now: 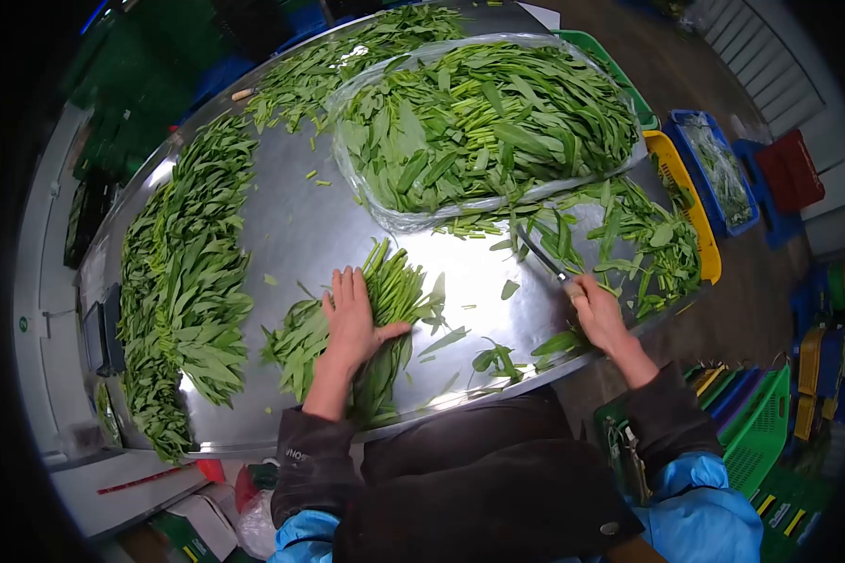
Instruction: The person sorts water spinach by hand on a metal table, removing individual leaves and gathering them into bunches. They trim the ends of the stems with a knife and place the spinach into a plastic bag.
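My left hand lies flat on a bunch of water spinach, fingers stretched out and thumb spread to the right. The bunch's cut stems point away from me, and its leaves spread toward the table's near edge. In my right hand is a knife with a dark, slightly curved blade, gripped by its handle. The blade points up and left, just above scattered leaves and apart from the bunch. Behind both hands sits a large heap of water spinach in a clear plastic liner.
Trimmed bunches line the left side of the metal table. Loose greens lie at the right edge beside a yellow crate. A wooden-handled tool rests at the far left. A blue crate and green crate stand off the table.
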The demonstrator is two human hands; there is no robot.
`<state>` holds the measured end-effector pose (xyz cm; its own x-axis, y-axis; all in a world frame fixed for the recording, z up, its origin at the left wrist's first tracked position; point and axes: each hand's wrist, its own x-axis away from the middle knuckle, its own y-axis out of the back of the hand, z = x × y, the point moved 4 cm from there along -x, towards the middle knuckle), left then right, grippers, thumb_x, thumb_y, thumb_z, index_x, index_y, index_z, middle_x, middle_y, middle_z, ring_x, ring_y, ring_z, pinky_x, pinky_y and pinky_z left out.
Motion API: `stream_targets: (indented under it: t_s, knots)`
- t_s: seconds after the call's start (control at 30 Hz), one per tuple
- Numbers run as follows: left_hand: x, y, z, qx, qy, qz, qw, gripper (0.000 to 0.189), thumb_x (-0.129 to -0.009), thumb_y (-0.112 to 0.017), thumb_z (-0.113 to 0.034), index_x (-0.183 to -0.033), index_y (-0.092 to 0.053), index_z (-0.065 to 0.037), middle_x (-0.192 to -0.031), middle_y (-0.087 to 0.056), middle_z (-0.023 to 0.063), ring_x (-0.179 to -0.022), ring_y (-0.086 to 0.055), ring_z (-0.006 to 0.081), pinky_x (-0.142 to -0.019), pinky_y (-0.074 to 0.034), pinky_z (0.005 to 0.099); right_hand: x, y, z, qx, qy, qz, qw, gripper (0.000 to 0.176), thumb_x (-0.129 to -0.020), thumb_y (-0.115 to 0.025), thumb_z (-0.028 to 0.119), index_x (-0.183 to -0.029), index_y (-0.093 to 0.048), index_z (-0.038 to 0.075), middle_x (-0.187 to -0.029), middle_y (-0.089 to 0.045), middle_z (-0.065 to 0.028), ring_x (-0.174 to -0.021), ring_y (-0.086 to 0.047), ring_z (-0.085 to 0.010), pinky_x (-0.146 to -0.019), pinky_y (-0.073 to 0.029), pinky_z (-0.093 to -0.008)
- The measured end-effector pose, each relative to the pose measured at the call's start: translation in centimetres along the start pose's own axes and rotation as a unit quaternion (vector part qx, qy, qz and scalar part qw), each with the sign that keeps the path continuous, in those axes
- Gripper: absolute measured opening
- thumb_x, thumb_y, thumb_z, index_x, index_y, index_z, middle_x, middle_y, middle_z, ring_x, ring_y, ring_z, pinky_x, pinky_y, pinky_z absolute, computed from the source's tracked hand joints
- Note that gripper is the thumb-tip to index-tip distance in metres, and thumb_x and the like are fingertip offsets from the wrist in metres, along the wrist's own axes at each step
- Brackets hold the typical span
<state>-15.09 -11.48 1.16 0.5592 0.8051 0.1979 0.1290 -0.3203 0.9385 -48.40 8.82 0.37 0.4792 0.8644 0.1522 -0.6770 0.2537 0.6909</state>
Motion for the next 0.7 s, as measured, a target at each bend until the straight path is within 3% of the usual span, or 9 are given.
stream_targets:
  t_s: [0.07, 0.1, 0.13, 0.23, 0.33, 0.37, 0.43, 0.53, 0.7]
  knots:
    - [-0.8, -1.3, -0.3, 0.024, 0.010, -0.030, 0.999, 0.125, -0.054, -0.080, -0.058, -0.141, -0.019, 0.009, -0.146, -0.023, 0.0277, -0.139, -0.015, 0.0416, -0.109, -0.013, 0.0585, 0.9, -2.5, 1.5, -0.316, -0.148, 0.070, 0.934, 0.031, -0.092, -0.055, 0.025, -0.115, -0.054, 0.006, -0.066, -0.051, -0.0001, -0.054, -0.047, -0.0066, -0.048, -0.038, -0.0234]
    - [-0.9, -2.3, -0.2, 0.027, 0.016, -0.028, 0.999, 0.126, -0.054, -0.080, -0.058, -0.141, -0.019, 0.008, -0.145, -0.025, 0.0265, -0.138, -0.019, 0.0409, -0.108, -0.013, 0.0598, 1.3, -4.0, 2.3, -0.365, -0.141, 0.107, 0.914, 0.031, -0.091, -0.056, 0.025, -0.117, -0.052, 0.007, -0.067, -0.052, 0.0008, -0.053, -0.047, -0.0067, -0.047, -0.036, -0.0224]
    - [-0.7, -2.3, -0.6, 0.028, 0.018, -0.028, 0.999, 0.126, -0.054, -0.080, -0.058, -0.141, -0.019, 0.008, -0.145, -0.025, 0.0265, -0.138, -0.019, 0.0409, -0.108, -0.013, 0.0598, 1.6, -5.1, 4.0, -0.314, -0.089, 0.117, 0.938, 0.031, -0.091, -0.056, 0.023, -0.117, -0.052, 0.006, -0.066, -0.052, 0.0013, -0.051, -0.045, -0.0063, -0.046, -0.036, -0.0228]
    - [0.0, -2.8, -1.6, -0.010, 0.024, -0.026, 0.999, 0.128, -0.052, -0.079, -0.061, -0.142, -0.017, 0.006, -0.144, -0.028, 0.0247, -0.135, -0.025, 0.0382, -0.107, -0.014, 0.0605, 1.6, -9.0, 7.3, -0.321, 0.015, 0.140, 0.937, 0.031, -0.092, -0.053, 0.025, -0.115, -0.051, 0.004, -0.066, -0.055, -0.0030, -0.055, -0.049, -0.0111, -0.053, -0.042, -0.0286]
    - [0.5, -4.3, -1.8, -0.040, 0.012, -0.075, 0.996, 0.116, -0.060, -0.077, -0.056, -0.141, -0.020, 0.006, -0.142, -0.031, 0.0222, -0.132, -0.030, 0.0358, -0.105, -0.017, 0.0616, 0.9, -13.8, 8.2, -0.296, -0.009, 0.183, 0.937, 0.031, -0.093, -0.049, 0.026, -0.111, -0.049, 0.001, -0.067, -0.059, -0.0128, -0.059, -0.058, -0.0246, -0.058, -0.046, -0.0374]
    - [0.4, -4.9, -1.8, -0.063, 0.016, -0.091, 0.994, 0.108, -0.065, -0.074, -0.051, -0.140, -0.022, 0.006, -0.141, -0.032, 0.0212, -0.131, -0.031, 0.0351, -0.105, -0.019, 0.0608, 0.7, -14.7, 8.8, -0.296, -0.008, 0.185, 0.937, 0.031, -0.093, -0.049, 0.026, -0.111, -0.049, 0.001, -0.067, -0.059, -0.0128, -0.059, -0.058, -0.0246, -0.058, -0.046, -0.0374]
    - [0.4, -4.9, -2.1, -0.097, 0.020, -0.118, 0.988, 0.085, -0.078, -0.067, -0.040, -0.138, -0.028, 0.006, -0.137, -0.036, 0.0189, -0.128, -0.033, 0.0332, -0.104, -0.022, 0.0587, 0.5, -15.5, 10.6, -0.139, 0.100, 0.116, 0.978, 0.030, -0.095, -0.047, 0.027, -0.106, -0.048, -0.001, -0.072, -0.063, -0.0193, -0.066, -0.062, -0.0366, -0.061, -0.046, -0.0461]
    - [-0.1, -5.5, -1.9, -0.116, 0.032, -0.118, 0.986, 0.080, -0.081, -0.064, -0.039, -0.138, -0.029, 0.006, -0.136, -0.037, 0.0184, -0.127, -0.033, 0.0334, -0.104, -0.021, 0.0582, -0.3, -16.7, 11.8, -0.073, 0.085, 0.154, 0.982, 0.032, -0.095, -0.045, 0.029, -0.101, -0.048, -0.002, -0.076, -0.063, -0.0246, -0.073, -0.061, -0.0434, -0.065, -0.046, -0.0516]
    - [-0.2, -6.3, -1.9, -0.138, 0.031, -0.126, 0.982, 0.078, -0.083, -0.062, -0.040, -0.137, -0.031, 0.006, -0.134, -0.038, 0.0177, -0.127, -0.032, 0.0332, -0.105, -0.019, 0.0596, -3.2, -18.7, 12.9, 0.033, 0.069, 0.181, 0.980, 0.032, -0.095, -0.044, 0.030, -0.097, -0.048, -0.002, -0.075, -0.063, -0.0255, -0.074, -0.062, -0.0437, -0.067, -0.047, -0.0518]
